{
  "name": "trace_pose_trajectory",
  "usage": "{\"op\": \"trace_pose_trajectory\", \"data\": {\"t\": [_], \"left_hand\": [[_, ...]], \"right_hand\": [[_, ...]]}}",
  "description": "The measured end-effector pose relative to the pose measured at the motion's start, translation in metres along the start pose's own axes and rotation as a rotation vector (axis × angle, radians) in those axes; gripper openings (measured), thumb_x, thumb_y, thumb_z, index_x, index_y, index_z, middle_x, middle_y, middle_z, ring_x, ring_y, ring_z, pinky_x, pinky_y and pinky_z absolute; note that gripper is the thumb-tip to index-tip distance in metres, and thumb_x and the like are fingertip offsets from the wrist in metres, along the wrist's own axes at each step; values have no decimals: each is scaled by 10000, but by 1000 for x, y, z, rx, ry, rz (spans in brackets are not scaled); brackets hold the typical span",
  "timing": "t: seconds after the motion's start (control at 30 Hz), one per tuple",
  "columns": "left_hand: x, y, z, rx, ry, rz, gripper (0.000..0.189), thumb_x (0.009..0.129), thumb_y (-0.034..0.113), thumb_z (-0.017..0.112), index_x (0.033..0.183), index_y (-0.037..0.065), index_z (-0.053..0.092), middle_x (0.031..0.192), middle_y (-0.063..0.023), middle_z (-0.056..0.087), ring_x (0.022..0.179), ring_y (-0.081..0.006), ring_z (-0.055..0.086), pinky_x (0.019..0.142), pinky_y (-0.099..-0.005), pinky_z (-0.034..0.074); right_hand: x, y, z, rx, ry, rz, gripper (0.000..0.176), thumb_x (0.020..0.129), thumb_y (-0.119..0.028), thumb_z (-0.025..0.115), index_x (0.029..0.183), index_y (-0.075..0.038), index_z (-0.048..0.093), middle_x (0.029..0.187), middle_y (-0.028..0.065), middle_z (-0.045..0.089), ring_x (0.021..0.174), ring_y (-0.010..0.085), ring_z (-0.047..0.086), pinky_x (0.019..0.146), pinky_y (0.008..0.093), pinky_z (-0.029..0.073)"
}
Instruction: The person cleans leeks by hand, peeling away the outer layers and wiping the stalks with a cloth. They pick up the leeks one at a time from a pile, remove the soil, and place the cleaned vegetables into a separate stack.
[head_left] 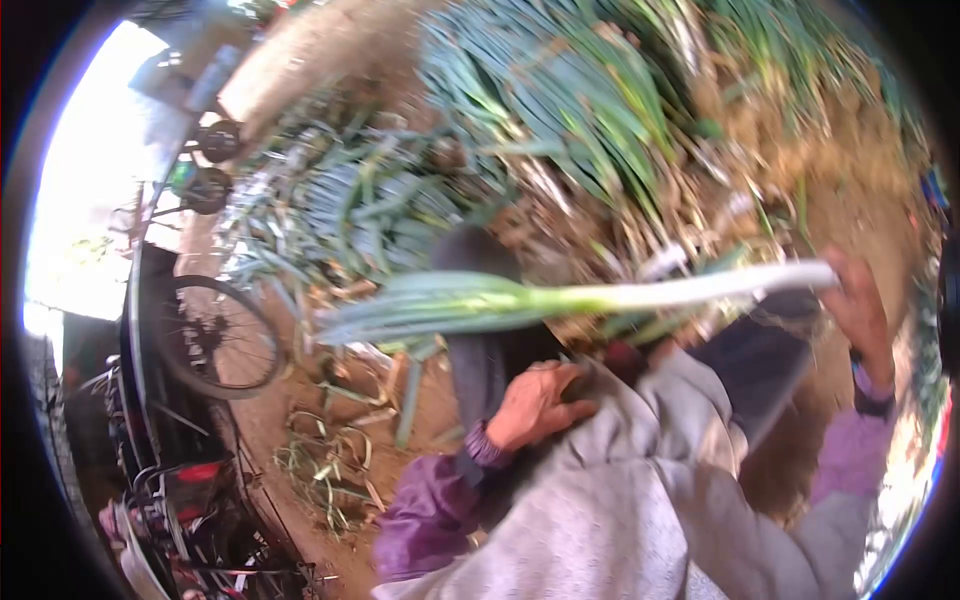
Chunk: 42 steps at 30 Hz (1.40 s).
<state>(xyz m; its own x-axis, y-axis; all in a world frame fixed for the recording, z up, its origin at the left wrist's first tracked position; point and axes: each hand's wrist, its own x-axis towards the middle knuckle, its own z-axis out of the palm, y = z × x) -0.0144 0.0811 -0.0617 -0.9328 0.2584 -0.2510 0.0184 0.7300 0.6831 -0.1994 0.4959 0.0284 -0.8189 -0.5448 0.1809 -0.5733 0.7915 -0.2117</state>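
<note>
A long leek (640,296) lies level across the view, its white root end at the right and its green leaves fanning out to the left. My right hand (853,300) is closed round the white root end. Over my lap, below the leek and apart from it, is my left hand (535,405), with its fingers partly curled and the thumb apart; a small dark thing shows by its fingertips, too unclear to name.
Piles of leeks (560,90) lie on the soil ahead. Cut leaves (350,210) are heaped at the left. A bicycle wheel (222,337) and a dark cart-like vehicle stand at the far left. My knees are under the leek.
</note>
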Motion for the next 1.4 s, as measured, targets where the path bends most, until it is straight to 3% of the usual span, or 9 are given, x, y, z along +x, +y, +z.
{"op": "trace_pose_trajectory", "data": {"t": [0.3,0.43,0.6,0.8,0.87,1.0,1.13,1.23,1.4], "left_hand": [[-52,-5,24,245,440,161,147,740,-25,658,880,15,641,895,-132,613,853,-330,589,763,-390,492],[-49,-16,12,-252,531,116,178,749,-94,618,902,-13,656,924,-114,666,856,-244,631,761,-339,498],[-91,-54,-77,-378,1205,-160,156,872,77,609,943,-41,682,828,-87,681,730,-143,628,649,-257,474],[-138,-142,-43,-572,1223,-352,69,843,-5,636,887,-3,689,759,-33,665,687,-82,603,621,-230,481],[-153,-179,-8,-653,1203,-464,65,835,-19,635,873,2,683,744,-32,655,678,-82,597,600,-230,468],[-188,-235,49,-214,927,-761,95,840,80,648,894,4,665,727,-29,630,617,-109,578,561,-230,445],[-210,-291,138,-960,959,-850,253,827,159,654,1022,0,623,708,-112,595,624,-187,606,551,-322,475],[-188,-312,210,-50,789,-607,352,809,253,670,1050,-1,626,749,-196,617,687,-307,643,587,-435,501],[-125,-313,267,15,373,-842,344,749,216,714,1011,3,649,791,-190,649,722,-402,631,617,-460,507]], "right_hand": [[3,4,15,142,-35,169,394,811,-53,644,1197,-34,570,1113,112,584,1056,214,566,871,312,433],[-2,7,15,190,-11,123,393,817,5,629,1202,-17,547,1151,88,575,1090,167,567,877,283,438],[17,-23,5,298,-97,215,327,825,-104,645,1140,-17,618,1100,130,603,1052,218,569,891,318,430],[15,46,18,255,84,343,325,795,-49,590,1113,10,618,1086,119,598,1037,183,562,889,297,429],[37,17,-6,102,-177,585,364,783,-34,572,1143,14,599,1122,132,576,1048,198,549,895,306,426],[8,109,-13,-174,-278,359,457,865,-199,581,1274,-3,521,1188,102,531,1130,217,502,968,330,385],[1,91,-17,-68,-245,373,443,842,-156,570,1249,13,522,1152,119,535,1077,234,509,931,338,393],[7,69,-23,-49,-298,560,433,823,-116,558,1226,35,517,1129,128,554,1047,231,519,902,320,403],[11,58,-26,43,-264,508,406,816,-134,576,1199,1,557,1050,89,537,964,191,538,833,298,434]]}}
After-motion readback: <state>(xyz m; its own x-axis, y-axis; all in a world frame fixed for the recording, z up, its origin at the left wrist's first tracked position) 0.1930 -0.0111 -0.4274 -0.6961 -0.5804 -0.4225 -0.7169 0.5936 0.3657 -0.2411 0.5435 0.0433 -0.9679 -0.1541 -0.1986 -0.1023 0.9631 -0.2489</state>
